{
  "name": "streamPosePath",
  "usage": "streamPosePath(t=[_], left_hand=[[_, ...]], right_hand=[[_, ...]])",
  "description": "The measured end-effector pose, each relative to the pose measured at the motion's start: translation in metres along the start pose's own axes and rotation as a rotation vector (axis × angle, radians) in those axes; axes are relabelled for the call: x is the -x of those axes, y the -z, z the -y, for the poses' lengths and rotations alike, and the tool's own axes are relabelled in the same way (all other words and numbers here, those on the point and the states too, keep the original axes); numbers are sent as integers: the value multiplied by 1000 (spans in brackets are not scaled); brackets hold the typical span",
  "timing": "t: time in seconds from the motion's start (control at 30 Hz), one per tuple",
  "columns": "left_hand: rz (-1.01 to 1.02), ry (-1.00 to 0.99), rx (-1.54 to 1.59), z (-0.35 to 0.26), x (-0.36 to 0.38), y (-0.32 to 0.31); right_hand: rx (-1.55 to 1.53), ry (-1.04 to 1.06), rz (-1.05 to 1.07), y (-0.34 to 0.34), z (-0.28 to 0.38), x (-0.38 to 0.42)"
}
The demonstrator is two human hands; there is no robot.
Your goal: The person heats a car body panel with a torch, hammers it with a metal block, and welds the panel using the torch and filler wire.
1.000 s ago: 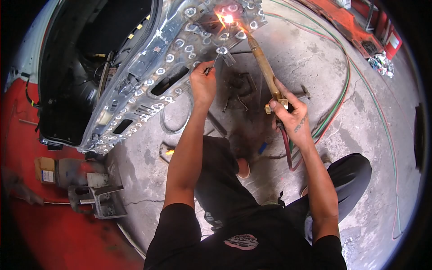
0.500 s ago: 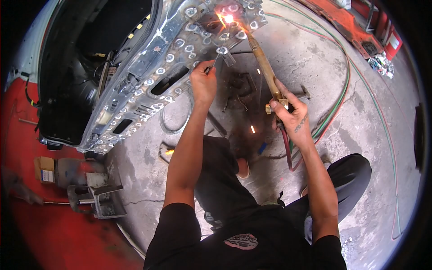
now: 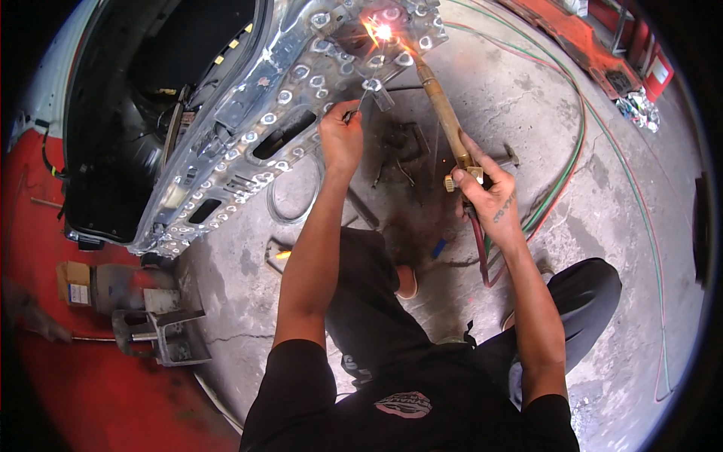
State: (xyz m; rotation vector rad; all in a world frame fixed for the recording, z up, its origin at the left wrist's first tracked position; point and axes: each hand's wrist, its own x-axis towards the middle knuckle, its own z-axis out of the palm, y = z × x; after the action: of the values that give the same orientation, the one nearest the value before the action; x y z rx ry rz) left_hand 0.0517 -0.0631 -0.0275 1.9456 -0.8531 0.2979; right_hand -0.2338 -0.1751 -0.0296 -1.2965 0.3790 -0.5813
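Note:
My right hand (image 3: 486,188) is wrapped round the brass gas torch (image 3: 444,109), thumb by its valve knob. The torch points up and away, its tip at a bright glowing spot (image 3: 384,32) on the metal panel (image 3: 301,98). Pinched in my left hand (image 3: 341,135) is a thin filler rod (image 3: 362,101), which runs up toward the glow. Its far end is lost in the glare. The panel is bare metal with slots and many round weld marks. Red and green hoses (image 3: 561,181) trail from the torch.
A coil of wire (image 3: 273,197), a hammer (image 3: 512,156) and a blue piece (image 3: 439,248) lie on the concrete floor (image 3: 602,218). A metal bracket (image 3: 177,337) and a cardboard box (image 3: 74,283) are at left. A red frame (image 3: 576,45) stands at the far right.
The bright falling sparks near the torch and floor are gone; one tiny red spark shows beside the torch handle. Flames at the glowing spot look slightly larger. Both hands hold almost the same place.

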Motion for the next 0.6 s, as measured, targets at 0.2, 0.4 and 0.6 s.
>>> streamPosePath(t=[0.2,0.4,0.6], left_hand=[[7,3,4,-1,-1,-1],[3,-1,20,2,-1,-2],[9,11,30,0,-1,-2]], right_hand=[[4,-10,-4,0,0,1],[17,9,-3,0,-1,0],[10,0,-2,0,1,0]])
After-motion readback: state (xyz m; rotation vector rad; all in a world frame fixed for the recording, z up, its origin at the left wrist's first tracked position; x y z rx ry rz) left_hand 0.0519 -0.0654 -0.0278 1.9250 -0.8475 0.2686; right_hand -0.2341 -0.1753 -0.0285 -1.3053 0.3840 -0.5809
